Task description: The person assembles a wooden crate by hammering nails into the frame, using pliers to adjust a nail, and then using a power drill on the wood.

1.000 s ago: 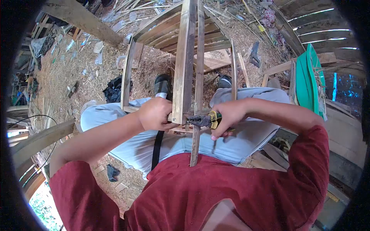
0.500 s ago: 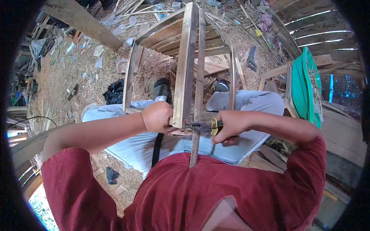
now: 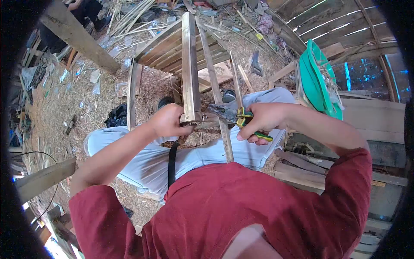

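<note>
A wooden frame with a slatted panel [image 3: 172, 52] stands between my knees, its thick bar [image 3: 189, 64] pointing toward me. My left hand [image 3: 169, 121] is closed around the near end of the frame, beside the foot of that bar. In my right hand [image 3: 266, 117] are pliers [image 3: 242, 116] with yellow-green handles, held with the handles spread apart. Their dark jaws point left, over a thin wooden strip [image 3: 214, 82] and just short of a small metal piece [image 3: 204, 116] at the bar's end. Whether the jaws touch anything I cannot tell.
Wood shavings and scraps cover the ground [image 3: 77, 112]. A green basin [image 3: 317, 82] leans at the right near stacked boards [image 3: 371, 121]. A hand saw [image 3: 255, 64] lies beyond the frame. A wooden post [image 3: 79, 36] slants at upper left.
The pliers have drawn back right from the bar's end, and their handles have opened. My left hand still grips the frame. The whole view has shifted.
</note>
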A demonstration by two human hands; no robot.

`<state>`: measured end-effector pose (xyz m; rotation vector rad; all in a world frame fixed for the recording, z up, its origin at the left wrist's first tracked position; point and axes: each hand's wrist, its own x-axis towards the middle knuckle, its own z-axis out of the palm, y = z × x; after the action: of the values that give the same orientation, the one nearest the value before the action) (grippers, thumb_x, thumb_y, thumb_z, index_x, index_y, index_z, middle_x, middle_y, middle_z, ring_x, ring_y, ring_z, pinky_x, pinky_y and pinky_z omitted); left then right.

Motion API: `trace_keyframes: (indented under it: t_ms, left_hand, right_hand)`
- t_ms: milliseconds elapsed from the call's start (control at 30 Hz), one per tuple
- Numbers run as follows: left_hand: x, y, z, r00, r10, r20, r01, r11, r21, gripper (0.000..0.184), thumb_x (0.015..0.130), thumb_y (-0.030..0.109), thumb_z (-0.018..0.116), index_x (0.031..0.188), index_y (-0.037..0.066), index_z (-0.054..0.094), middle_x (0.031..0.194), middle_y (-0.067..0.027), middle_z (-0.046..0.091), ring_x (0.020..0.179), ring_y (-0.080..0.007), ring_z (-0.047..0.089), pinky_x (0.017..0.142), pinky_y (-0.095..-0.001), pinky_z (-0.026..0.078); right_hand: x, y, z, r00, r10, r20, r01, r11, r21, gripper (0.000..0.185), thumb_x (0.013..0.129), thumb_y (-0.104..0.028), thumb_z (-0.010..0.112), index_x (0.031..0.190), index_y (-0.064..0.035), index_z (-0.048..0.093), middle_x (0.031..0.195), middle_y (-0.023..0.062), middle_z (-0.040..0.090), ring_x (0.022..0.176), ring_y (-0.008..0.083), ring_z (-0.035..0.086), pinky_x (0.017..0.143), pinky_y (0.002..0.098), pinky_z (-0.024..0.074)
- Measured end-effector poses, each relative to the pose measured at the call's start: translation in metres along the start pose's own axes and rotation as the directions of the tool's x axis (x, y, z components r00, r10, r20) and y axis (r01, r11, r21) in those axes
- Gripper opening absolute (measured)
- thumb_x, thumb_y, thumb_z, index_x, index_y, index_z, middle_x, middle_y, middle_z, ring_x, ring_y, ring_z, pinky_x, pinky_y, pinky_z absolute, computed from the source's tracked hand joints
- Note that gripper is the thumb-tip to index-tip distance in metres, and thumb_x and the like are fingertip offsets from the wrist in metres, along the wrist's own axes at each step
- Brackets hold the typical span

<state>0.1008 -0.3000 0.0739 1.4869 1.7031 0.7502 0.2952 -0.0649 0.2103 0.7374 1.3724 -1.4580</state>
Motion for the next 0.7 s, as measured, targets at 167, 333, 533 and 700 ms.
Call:
trace_keyframes:
  t_ms: [167,333,533,700]
  left_hand:
    - [-0.011,-0.004,0.011,0.841,0.131,-0.525,-0.268,0.944,-0.192,0.054,0.082,0.034,0.074,0.120,0.001,0.056,0.098,-0.0134,0.061,0.090,-0.0249,0.061,0.085,-0.0354,0.048]
    - [-0.039,0.030,0.028,0.490,0.038,-0.871,-0.299,0.946,-0.127,0.034,0.093,0.027,0.068,0.112,0.002,0.054,0.098,-0.0051,0.056,0.091,-0.0171,0.053,0.085,-0.0305,0.043]
    - [-0.062,0.084,0.064,0.828,-0.470,-0.307,-0.026,0.515,-0.857,0.025,0.100,0.030,0.064,0.100,0.006,0.059,0.086,0.0006,0.057,0.078,-0.0085,0.055,0.072,-0.0247,0.047]
    - [-0.060,0.102,0.094,0.943,-0.286,0.168,0.181,0.017,-0.983,0.039,0.099,0.041,0.063,0.111,0.004,0.062,0.097,-0.0050,0.066,0.087,-0.0155,0.067,0.081,-0.0306,0.056]
  right_hand:
    - [0.034,0.000,0.012,0.998,-0.064,-0.006,0.064,0.996,0.055,0.026,0.085,-0.014,0.080,0.082,-0.0030,0.057,0.066,0.0049,0.059,0.052,0.0158,0.058,0.047,0.0317,0.0468]
    - [0.053,0.005,0.016,0.989,-0.146,0.026,0.145,0.988,0.047,0.025,0.086,-0.015,0.079,0.087,-0.0044,0.057,0.067,0.0042,0.059,0.054,0.0146,0.059,0.046,0.0323,0.0477]
    - [0.065,0.022,0.008,0.959,-0.225,0.172,0.195,0.965,0.173,0.023,0.092,-0.021,0.072,0.092,-0.0031,0.058,0.075,0.0072,0.061,0.063,0.0184,0.061,0.055,0.0345,0.0499]
    - [0.075,0.036,-0.014,0.820,-0.330,0.467,0.193,0.929,0.316,0.031,0.097,-0.032,0.060,0.099,-0.0011,0.059,0.084,0.0096,0.060,0.077,0.0240,0.063,0.071,0.0383,0.0517]
